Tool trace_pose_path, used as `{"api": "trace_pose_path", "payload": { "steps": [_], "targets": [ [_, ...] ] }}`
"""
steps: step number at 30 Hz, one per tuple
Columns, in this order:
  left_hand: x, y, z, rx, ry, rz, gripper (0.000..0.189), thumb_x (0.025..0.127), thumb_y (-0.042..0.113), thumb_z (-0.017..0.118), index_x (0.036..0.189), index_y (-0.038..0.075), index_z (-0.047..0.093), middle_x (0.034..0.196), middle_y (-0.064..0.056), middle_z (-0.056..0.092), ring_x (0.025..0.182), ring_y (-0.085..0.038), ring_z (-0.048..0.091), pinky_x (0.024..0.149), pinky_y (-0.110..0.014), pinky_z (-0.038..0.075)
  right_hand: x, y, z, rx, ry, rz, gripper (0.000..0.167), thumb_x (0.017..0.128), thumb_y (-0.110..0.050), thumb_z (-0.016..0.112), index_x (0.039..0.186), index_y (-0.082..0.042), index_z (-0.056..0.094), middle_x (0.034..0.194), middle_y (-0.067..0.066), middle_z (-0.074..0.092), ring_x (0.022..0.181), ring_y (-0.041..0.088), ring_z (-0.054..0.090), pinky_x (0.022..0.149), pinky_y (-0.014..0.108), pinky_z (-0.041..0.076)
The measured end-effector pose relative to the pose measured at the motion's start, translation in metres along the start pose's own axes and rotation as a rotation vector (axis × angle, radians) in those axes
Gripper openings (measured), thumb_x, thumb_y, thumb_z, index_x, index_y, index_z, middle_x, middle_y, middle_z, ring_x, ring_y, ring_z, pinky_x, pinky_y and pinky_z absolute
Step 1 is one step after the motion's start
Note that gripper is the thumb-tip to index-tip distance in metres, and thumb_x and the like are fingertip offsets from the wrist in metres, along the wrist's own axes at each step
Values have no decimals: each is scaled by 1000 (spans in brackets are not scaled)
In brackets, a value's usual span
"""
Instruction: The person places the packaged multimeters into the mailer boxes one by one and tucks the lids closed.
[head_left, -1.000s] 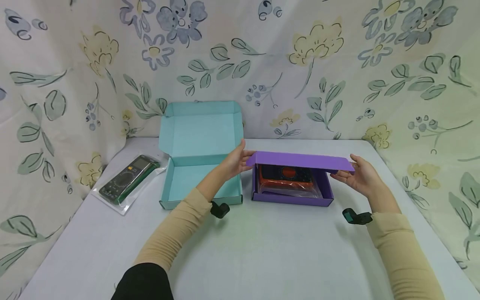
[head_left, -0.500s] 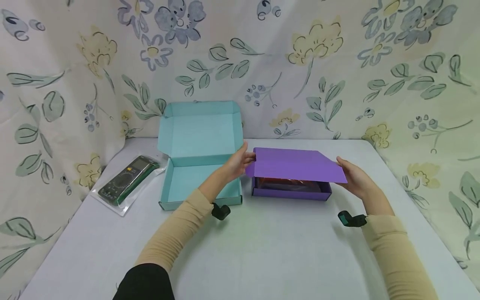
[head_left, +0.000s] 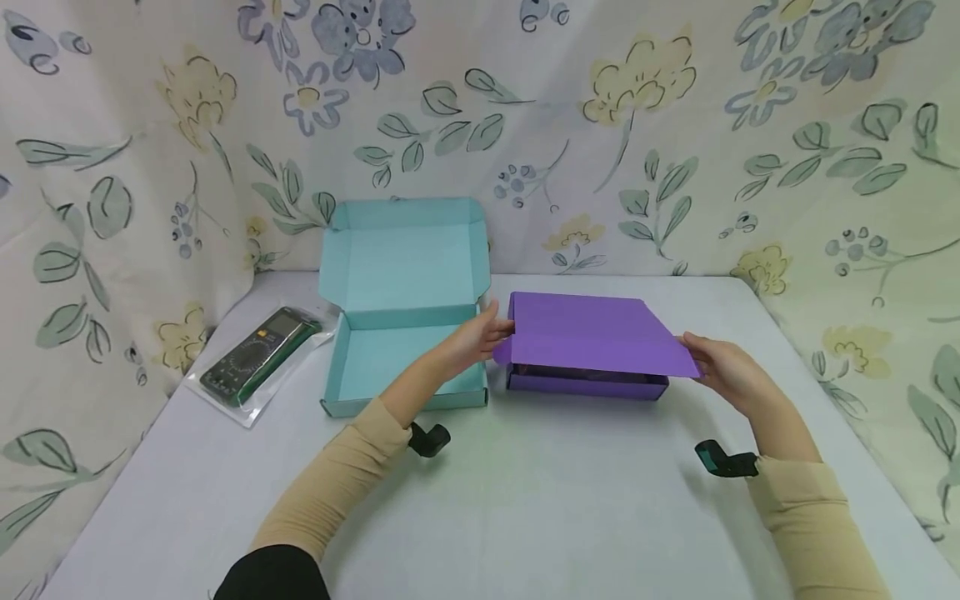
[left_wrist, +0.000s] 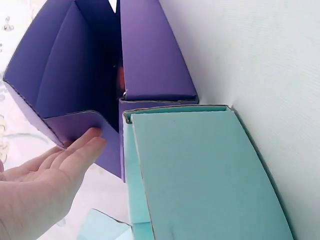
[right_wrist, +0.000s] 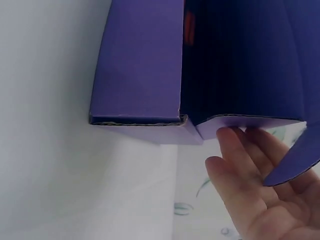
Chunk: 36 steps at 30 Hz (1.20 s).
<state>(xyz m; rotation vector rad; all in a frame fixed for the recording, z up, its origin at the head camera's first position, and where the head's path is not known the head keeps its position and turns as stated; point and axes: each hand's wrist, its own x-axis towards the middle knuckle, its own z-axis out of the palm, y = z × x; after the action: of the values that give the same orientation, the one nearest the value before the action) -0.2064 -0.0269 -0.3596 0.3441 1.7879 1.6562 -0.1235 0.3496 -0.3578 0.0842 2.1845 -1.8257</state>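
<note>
A purple cardboard box (head_left: 587, 389) stands right of centre with its lid (head_left: 592, 335) tilted down, leaving a narrow gap at the front. My left hand (head_left: 472, 340) touches the lid's left side flap (left_wrist: 82, 125) with nearly straight fingers. On the other side, the fingers of my right hand (head_left: 726, 372) rest against the right side flap (right_wrist: 255, 121), thumb apart from it. Only a sliver of the red multimeter (right_wrist: 189, 28) shows inside the dark box; the lid hides the rest. The lid's front flap (right_wrist: 295, 155) hangs free near my right fingers.
Close on the left stands a light-teal box (head_left: 405, 404) with its lid (head_left: 405, 258) raised. Farther left lies a black and green multimeter (head_left: 258, 354) in a clear bag. Everything is on a white-covered table (head_left: 540, 508) before a floral curtain (head_left: 555, 125).
The purple lid has come down toward the front, and the red multimeter has gone from sight in the head view. My right hand has followed the lid's edge downward; the left stays at its side.
</note>
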Motion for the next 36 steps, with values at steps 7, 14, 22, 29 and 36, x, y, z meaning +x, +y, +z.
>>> {"api": "trace_pose_path", "payload": {
  "steps": [7, 14, 22, 29, 36],
  "targets": [
    [-4, -2, 3, 85, 12, -3, 75, 104, 53, 17, 150, -5, 26, 155, -19, 28, 144, -31, 26, 117, -41, 24, -3, 5, 6, -86, 61, 5, 67, 105, -32, 42, 143, 20, 22, 95, -23, 60, 90, -6, 59, 79, 13, 50],
    [-2, -5, 5, 88, 35, -23, 73, 105, 51, 17, 150, -6, 26, 155, -20, 28, 144, -31, 26, 117, -42, 21, 0, 11, 13, -118, 90, 22, 69, 103, -35, 46, 143, 18, 28, 118, -3, 59, 93, -9, 55, 81, 14, 49],
    [-4, -7, 17, 164, 42, -28, 67, 106, 48, 21, 154, 0, 20, 158, -15, 22, 146, -28, 20, 118, -42, 20, -7, 13, 18, -143, 87, 29, 69, 105, -38, 39, 147, 14, 22, 152, 33, 23, 95, -16, 47, 83, 9, 45],
    [-20, -10, 24, 469, 77, 12, 61, 106, 39, 33, 152, 0, 27, 156, -14, 29, 145, -29, 22, 117, -44, 21, -20, 13, 26, -249, 145, 5, 64, 106, -34, 38, 142, 18, 29, 144, 37, 34, 92, -16, 50, 88, 14, 48],
    [-24, -12, 29, 522, 85, 10, 56, 107, 31, 35, 151, -3, 25, 156, -16, 27, 145, -29, 20, 117, -42, 21, -25, 12, 31, -270, 132, 40, 65, 107, -32, 32, 138, 24, 29, 138, 39, 40, 94, -11, 52, 90, 21, 51]
  ]
}}
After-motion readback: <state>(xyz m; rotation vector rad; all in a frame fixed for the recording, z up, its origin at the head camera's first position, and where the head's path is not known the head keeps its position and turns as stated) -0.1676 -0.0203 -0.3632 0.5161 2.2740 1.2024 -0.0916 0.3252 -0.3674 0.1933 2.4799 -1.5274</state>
